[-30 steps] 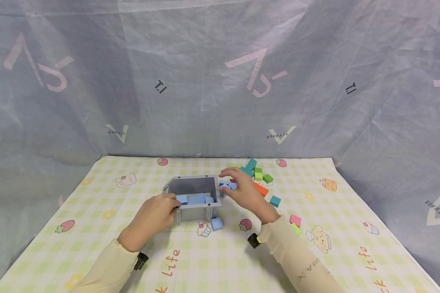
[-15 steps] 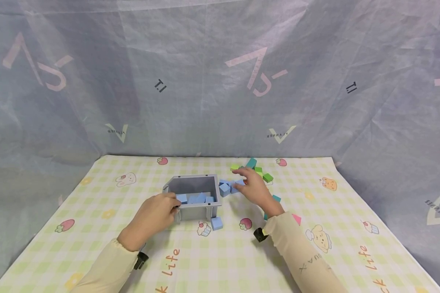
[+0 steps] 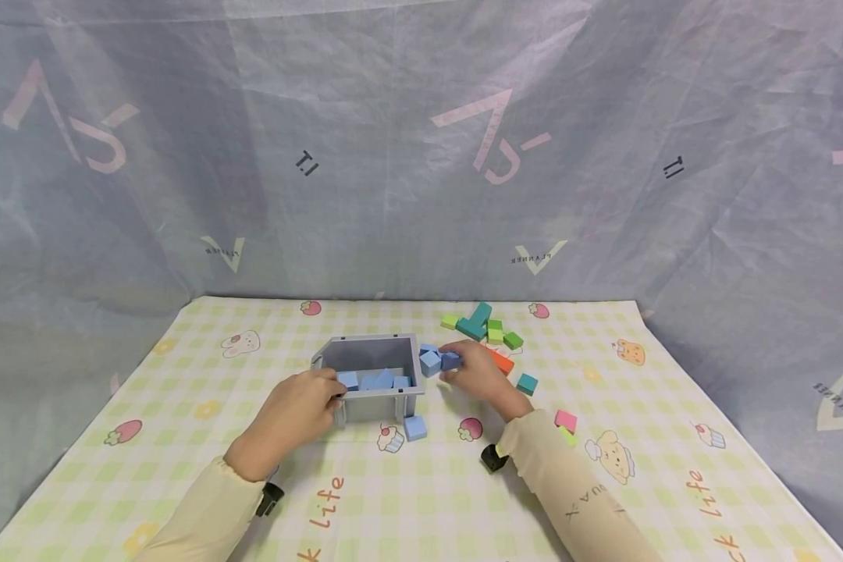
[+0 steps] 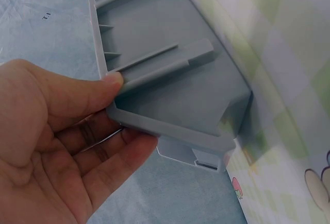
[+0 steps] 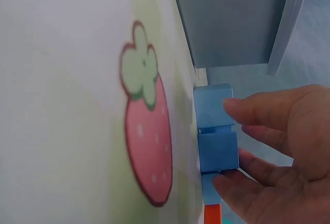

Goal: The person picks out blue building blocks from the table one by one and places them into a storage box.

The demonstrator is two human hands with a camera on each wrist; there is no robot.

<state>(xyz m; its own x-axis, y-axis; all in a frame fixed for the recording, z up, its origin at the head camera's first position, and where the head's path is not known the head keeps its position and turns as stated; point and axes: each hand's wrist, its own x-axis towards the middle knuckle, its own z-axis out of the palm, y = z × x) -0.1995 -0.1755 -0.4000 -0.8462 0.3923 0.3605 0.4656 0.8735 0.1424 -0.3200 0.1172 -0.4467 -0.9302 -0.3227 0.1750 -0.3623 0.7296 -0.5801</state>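
Fingers (image 5: 268, 112) of the right hand (image 3: 479, 375) showed clearly only in the right wrist view, where they pinched a small blue foam cube (image 5: 218, 151) lying on the green-checked tablecloth (image 3: 183, 406), with another blue foam block (image 5: 212, 105) touching it on the side toward the grey plastic open-topped box (image 3: 372, 373). The head view showed the same cube (image 3: 451, 360) just beside the box's right wall, half covered by the hand. The left wrist view alone showed how the left hand (image 4: 56, 152) gripped the box (image 4: 170, 80): the thumb (image 4: 87, 92) lay against a ridged outer wall and the fingers curled under the edge below it. From the head camera that hand (image 3: 291, 414) merely covered the box's near left corner. Inside the box, only the head view showed the contents: several blue foam blocks (image 3: 379, 382) lying along the near wall, the far part of the floor bare. 1 more blue foam cube (image 3: 415, 428) sat on the cloth just in front of the box. Beyond the right hand lay a loose group of teal and green foam blocks (image 3: 488, 328), an orange foam block (image 3: 502, 361) and, nearer the sleeve, a pink foam block (image 3: 566, 421).
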